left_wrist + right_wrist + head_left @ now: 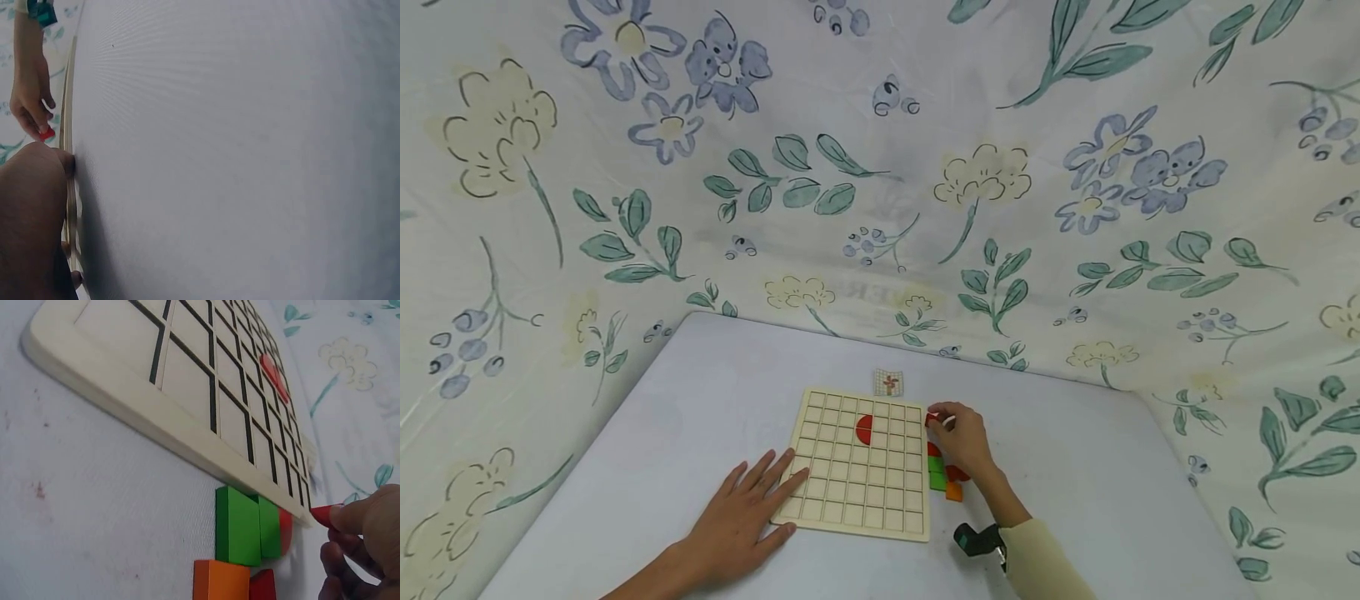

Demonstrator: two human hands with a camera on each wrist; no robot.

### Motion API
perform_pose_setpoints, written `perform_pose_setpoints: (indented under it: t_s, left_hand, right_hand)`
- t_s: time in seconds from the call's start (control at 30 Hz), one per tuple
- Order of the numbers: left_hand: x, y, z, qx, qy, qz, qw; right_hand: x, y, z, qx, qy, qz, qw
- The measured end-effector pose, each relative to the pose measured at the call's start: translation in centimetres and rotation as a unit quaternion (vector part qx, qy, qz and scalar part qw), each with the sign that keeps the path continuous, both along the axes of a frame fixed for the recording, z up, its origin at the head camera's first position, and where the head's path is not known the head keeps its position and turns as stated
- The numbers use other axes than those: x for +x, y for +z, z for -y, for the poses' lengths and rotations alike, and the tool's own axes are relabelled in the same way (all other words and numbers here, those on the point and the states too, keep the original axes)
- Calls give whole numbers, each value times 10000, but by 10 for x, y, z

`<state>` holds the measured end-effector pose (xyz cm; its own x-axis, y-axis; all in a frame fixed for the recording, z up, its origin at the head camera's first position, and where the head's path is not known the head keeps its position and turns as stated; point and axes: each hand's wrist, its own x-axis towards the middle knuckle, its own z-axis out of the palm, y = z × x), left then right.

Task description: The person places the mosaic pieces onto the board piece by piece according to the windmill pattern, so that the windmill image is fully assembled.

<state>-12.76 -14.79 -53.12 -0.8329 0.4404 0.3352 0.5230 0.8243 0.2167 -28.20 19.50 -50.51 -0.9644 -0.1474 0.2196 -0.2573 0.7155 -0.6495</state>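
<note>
A pale wooden grid board (850, 476) lies on the white table. Two red quarter-round pieces (864, 430) sit in its upper cells, forming a half disc. My left hand (737, 521) rests on the board's left edge with fingers spread and straight. Off the board's upper right corner, my right hand (964, 440) pinches a small red block (322, 515) between thumb and fingers. Below that hand, green blocks (240, 528), an orange block (222, 581) and further red blocks (262, 586) lie along the board's right side, partly covered by the hand in the head view.
A small card (888, 382) with a red pinwheel picture on a grid lies just behind the board. A flowered cloth (865, 167) hangs behind and around the table (1060, 467). A dark wrist device (976, 540) sits by the right sleeve.
</note>
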Motion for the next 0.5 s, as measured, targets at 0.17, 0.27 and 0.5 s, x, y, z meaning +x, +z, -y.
perform_pose_setpoints:
  t_s: [0.17,0.27,0.5]
  left_hand:
    - [0,1,0,-21,2,40,10000]
    - [0,1,-1,4,1,9,10000]
    - [1,1,0,-14,-2,-63,10000]
  right_hand:
    - [3,3,5,-158,494,-183,9985]
    - [5,4,8,-244,707,-233,9969]
    - [8,3,19,-465,483,129,9977]
